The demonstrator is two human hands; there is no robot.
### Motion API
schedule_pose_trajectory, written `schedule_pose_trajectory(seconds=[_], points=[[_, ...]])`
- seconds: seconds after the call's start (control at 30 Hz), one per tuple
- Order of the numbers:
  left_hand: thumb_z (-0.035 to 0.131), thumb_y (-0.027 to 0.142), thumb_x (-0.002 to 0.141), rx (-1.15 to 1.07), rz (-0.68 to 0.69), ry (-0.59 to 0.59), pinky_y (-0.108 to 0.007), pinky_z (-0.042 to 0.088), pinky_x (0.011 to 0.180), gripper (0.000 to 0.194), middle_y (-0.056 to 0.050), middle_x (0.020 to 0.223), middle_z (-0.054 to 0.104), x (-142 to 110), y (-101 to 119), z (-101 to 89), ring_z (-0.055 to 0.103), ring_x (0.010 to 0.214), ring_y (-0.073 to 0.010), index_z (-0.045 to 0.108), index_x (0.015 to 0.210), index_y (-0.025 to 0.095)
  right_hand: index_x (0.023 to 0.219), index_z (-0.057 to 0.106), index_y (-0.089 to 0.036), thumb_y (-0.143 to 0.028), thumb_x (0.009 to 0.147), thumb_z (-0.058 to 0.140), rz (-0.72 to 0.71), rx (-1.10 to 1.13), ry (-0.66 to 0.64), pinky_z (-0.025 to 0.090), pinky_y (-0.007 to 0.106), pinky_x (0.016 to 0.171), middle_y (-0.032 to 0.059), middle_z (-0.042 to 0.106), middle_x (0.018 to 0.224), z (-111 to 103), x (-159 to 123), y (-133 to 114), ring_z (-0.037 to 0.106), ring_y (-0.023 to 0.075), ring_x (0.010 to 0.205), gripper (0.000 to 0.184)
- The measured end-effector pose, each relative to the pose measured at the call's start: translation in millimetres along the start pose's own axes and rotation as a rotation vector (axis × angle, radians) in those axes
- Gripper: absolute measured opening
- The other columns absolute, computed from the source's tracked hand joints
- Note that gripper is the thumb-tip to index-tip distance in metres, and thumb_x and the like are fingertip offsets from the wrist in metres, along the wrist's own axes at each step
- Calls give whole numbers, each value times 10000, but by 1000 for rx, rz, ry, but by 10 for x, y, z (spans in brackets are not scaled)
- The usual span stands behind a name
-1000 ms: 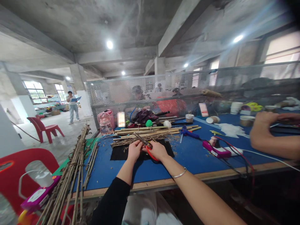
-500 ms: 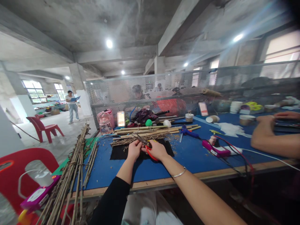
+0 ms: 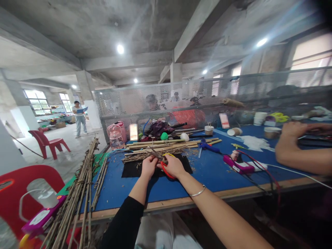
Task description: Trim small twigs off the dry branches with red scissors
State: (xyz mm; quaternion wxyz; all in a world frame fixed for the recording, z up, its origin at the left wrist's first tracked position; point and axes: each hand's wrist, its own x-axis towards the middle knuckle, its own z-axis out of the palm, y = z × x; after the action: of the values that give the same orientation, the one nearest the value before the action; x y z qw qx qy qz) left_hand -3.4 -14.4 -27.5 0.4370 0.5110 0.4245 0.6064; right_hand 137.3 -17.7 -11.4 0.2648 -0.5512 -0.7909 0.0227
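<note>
My right hand is closed around the red and yellow handles of a pair of scissors. The blades point away to the upper left, and they look parted. Close beside them, my left hand is pinched shut near the blades; what its fingers hold is too small to make out. Both hands are above a black cloth on the blue table. Just beyond them lies a pile of thin dry twigs, with longer pale sticks behind it.
A tall bundle of dry stalks leans over the table's left edge. On the right are a blue glue gun, a purple power strip with cables, and a co-worker's arm. A mesh partition runs along the back.
My hands and the scissors stay in almost the same place. The co-worker's hands at the right have shifted slightly.
</note>
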Motion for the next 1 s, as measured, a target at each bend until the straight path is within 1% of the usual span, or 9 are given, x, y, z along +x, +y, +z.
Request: schedule_pose_trajectory(seconds=[0.1,0.17,0.27,0.33,0.53,0.7,0.8,0.9,1.0], points=[[640,251,636,-51,-26,53,-212,441,519,195,-49,676,671,5,5,1,586,567,-134,669,783,127,906,535,-195,-555,724,530,20,10,-5,371,262,672,55,613,891,-18,-5,-19,572,192,844,403],[644,258,630,-31,-22,79,-211,434,512,170,-43,636,661,3,9,-4,571,536,-124,668,733,124,888,535,-194,-567,723,523,16,11,2,369,260,665,52,614,876,-18,-3,-20,573,190,832,408],[638,272,633,43,7,65,-210,423,504,153,-38,616,657,-12,23,-11,558,520,-120,672,669,127,874,532,-189,-589,711,522,-3,-4,28,368,264,667,59,612,875,-6,2,-7,568,195,834,433],[637,275,632,54,6,58,-212,422,502,152,-38,616,658,-24,37,-10,557,520,-122,675,655,130,880,533,-186,-590,708,527,-3,-11,31,369,264,676,62,611,880,3,3,2,567,195,844,439],[630,253,636,14,3,68,-203,420,489,144,-33,606,655,-30,58,1,546,503,-112,678,681,125,910,543,-206,-595,723,504,30,4,-3,367,255,641,41,624,853,12,-4,1,584,181,802,433],[639,265,639,-35,-9,68,-201,423,498,186,-33,611,650,-15,46,-8,547,510,-108,682,744,118,831,563,-218,-638,712,473,29,-35,-3,358,253,607,37,643,819,2,2,-3,596,193,785,446],[650,266,636,-67,-21,60,-202,431,512,203,-32,617,648,-8,37,-11,548,516,-104,683,774,121,789,571,-219,-652,715,453,37,-47,-28,354,253,595,42,649,794,5,9,7,599,196,767,454],[648,270,642,-84,-34,58,-203,439,519,194,-27,613,643,1,29,-7,548,519,-102,681,772,130,812,571,-219,-651,713,457,45,-44,-27,356,254,603,45,647,815,19,13,20,595,196,776,458],[637,257,650,-100,-59,79,-196,442,524,149,-20,600,636,11,23,0,549,518,-96,669,723,131,847,557,-212,-649,701,473,19,-26,-3,357,251,613,43,633,845,37,14,28,585,190,793,468]])
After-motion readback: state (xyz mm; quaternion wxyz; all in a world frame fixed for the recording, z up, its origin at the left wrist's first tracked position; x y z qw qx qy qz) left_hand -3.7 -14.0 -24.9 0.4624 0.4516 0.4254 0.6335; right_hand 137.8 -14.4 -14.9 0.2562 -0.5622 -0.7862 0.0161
